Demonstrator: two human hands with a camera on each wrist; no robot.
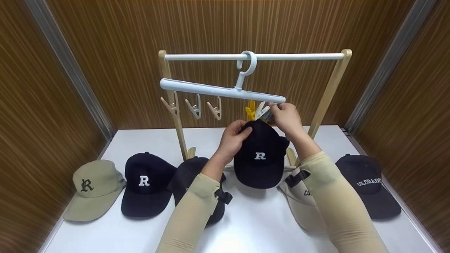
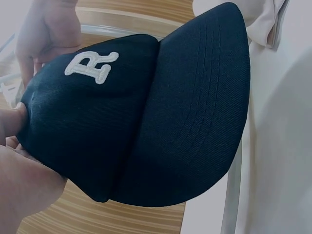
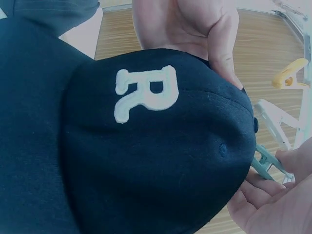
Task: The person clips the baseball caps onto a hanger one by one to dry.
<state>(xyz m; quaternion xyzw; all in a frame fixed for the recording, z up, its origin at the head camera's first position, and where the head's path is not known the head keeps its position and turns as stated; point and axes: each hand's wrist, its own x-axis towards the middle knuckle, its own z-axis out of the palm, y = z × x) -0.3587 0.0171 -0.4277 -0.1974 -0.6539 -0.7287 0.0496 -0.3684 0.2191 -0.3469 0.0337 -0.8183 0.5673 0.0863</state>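
Observation:
My left hand (image 1: 232, 138) pinches the crown of a dark navy cap (image 1: 262, 140) with a white R, its thumb on the front. The cap hangs brim down beneath the right end of a pale blue hanger (image 1: 211, 90). Right beside the crown's top, my right hand (image 1: 289, 117) pinches a teal clothespin (image 3: 265, 162), seen best in the right wrist view. Its tips are at the cap's edge and partly hidden behind the crown. Next to it hang a white clothespin (image 1: 261, 111) and a yellow clothespin (image 1: 250, 110). The hanger tilts down to the right.
The hanger hooks over the white bar (image 1: 299, 56) of a wooden-legged rack. Three clothespins (image 1: 194, 107) dangle on its left half. On the white table lie a khaki cap (image 1: 95, 189), another navy R cap (image 1: 149, 186), a dark cap (image 1: 191, 172), a beige cap (image 1: 302, 207) and a Colorado cap (image 1: 365, 182).

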